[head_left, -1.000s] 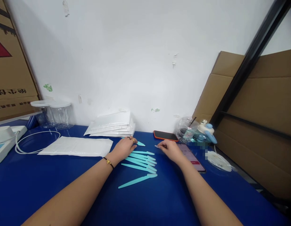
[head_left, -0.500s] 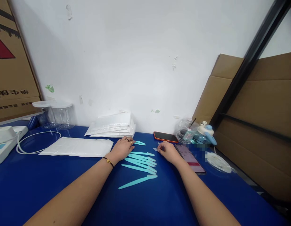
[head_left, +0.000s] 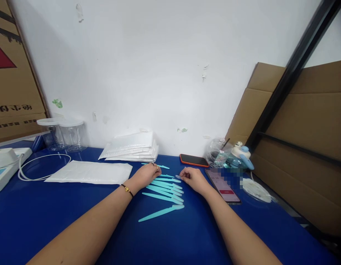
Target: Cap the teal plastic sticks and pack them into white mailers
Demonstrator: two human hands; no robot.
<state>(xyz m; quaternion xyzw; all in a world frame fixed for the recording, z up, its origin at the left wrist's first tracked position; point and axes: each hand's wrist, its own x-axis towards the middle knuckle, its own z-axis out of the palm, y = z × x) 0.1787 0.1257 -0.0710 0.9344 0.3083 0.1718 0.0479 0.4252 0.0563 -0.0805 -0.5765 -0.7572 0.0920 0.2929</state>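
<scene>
L hand [head_left: 145, 174] pinches one turquoise razor [head_left: 167, 176], its tip towards R hand [head_left: 194, 177], which holds a small clear cap [head_left: 178, 177] in the fingertips (cap is tiny, details n/a). Other razors [head_left: 162, 197] lie nearer the person, on blue table [head_left: 209, 235]; 1 lies beyond L fingers.

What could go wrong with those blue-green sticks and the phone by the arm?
The small clear piece at the right hand might slip, because it's so little. The left hand is right by the turquoise sticks, so it could bump them and push them about. And the lit phone lies close beside the right wrist, so it might get nudged.
</scene>
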